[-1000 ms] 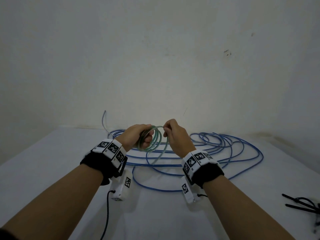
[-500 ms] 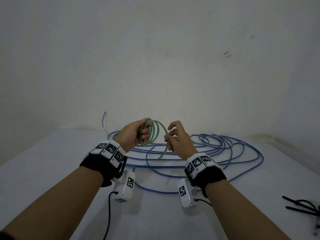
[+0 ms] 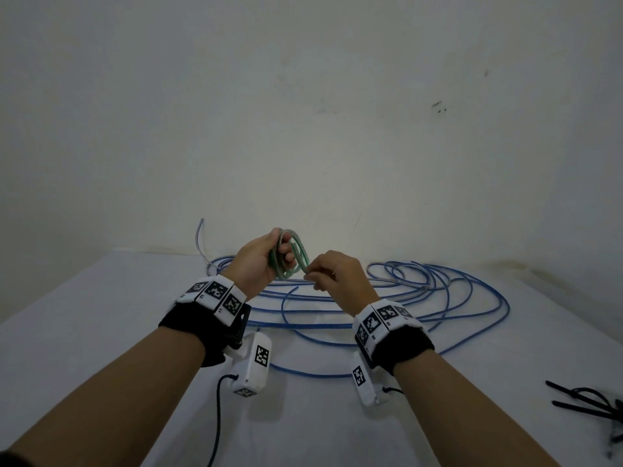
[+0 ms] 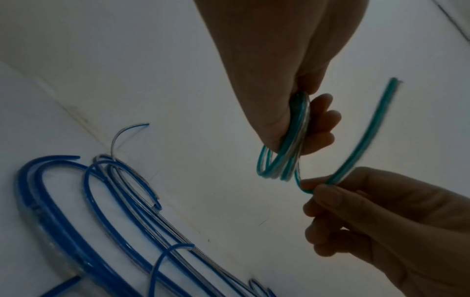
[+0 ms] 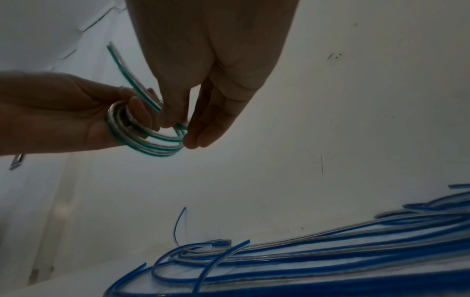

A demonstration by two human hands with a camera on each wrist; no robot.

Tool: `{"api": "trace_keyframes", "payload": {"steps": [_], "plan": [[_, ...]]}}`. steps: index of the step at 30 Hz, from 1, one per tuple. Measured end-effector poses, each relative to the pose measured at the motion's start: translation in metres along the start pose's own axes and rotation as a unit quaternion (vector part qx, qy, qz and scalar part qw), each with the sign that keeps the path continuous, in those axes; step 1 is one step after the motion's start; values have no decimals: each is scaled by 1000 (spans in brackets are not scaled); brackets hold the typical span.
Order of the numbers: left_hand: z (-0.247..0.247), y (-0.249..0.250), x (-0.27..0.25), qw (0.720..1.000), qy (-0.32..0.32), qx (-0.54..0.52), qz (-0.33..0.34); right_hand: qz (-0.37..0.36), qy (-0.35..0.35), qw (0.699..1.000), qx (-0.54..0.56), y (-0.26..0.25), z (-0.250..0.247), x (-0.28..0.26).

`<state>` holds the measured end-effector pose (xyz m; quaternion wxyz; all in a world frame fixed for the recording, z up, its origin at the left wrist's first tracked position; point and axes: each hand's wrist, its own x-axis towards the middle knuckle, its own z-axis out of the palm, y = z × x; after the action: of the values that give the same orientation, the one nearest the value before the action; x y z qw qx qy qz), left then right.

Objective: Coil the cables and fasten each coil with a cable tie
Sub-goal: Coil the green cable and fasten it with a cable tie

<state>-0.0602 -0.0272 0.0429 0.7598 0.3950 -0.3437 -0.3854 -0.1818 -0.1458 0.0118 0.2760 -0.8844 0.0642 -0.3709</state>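
Note:
A small coil of green cable (image 3: 292, 254) (image 4: 284, 162) (image 5: 150, 144) is held above the table. My left hand (image 3: 266, 256) (image 4: 302, 124) grips the coil, fingers curled through its loops. My right hand (image 3: 332, 276) (image 4: 330, 188) (image 5: 178, 120) pinches the coil's loose tail, whose free end (image 4: 393, 81) (image 5: 110, 45) sticks up. Several long blue cables (image 3: 421, 291) (image 4: 76, 201) (image 5: 330, 261) lie in loose loops on the white table (image 3: 101, 332) behind and below both hands. Black cable ties (image 3: 586, 401) lie at the table's right edge.
A bare white wall (image 3: 303, 112) rises right behind the table. Blue cable ends (image 3: 199, 237) curl up near the wall at the left. A black lead (image 3: 217, 416) hangs from my left wrist camera over the near table.
The green coil has risen and tightened in my left hand. My right hand has slid along the tail, which now bends back up instead of trailing down to the table.

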Motion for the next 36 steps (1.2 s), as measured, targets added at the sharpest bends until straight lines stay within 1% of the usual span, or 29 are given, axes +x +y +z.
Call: {"api": "trace_keyframes", "payload": {"steps": [3,6,9,11,13,14,15,16,18,19,20,22,23,25,28,33,36], "plan": [[6,-5,0,1000,3,17,6,-9,-18,999,-46,-1,2,1],[9,-9,1,998,17,44,29,-3,-28,999,-32,-3,2,2],[10,-13,0,995,11,86,39,3,-45,999,-15,-6,1,3],[11,-15,1,996,4,89,29,21,-54,998,-10,-8,0,3],[11,-15,3,994,2,102,28,53,-66,996,15,-10,-2,1],[10,-15,4,992,3,123,33,69,-64,995,42,-9,-4,0],[10,-15,5,988,4,147,37,84,-47,993,75,-9,-5,-1],[10,-15,6,984,8,173,35,93,-14,990,104,-9,-6,-2],[14,-13,5,974,10,224,20,86,66,987,118,-5,-9,-1],[16,-13,5,968,11,249,11,78,80,987,116,-3,-11,0],[19,-13,5,962,11,273,3,72,75,988,113,-3,-14,0],[25,-15,5,954,7,300,-9,72,37,990,115,-5,-18,1],[28,-17,6,952,3,305,-16,78,23,989,120,-6,-20,1],[35,-19,7,951,-6,307,-28,89,18,987,135,-6,-25,0],[44,-22,11,954,-16,298,-37,93,28,979,177,-3,-33,-5],[55,-29,16,960,-36,270,-56,98,48,975,195,2,-48,-11],[64,-34,18,962,-47,260,-73,112,74,967,217,6,-57,-14]]}}
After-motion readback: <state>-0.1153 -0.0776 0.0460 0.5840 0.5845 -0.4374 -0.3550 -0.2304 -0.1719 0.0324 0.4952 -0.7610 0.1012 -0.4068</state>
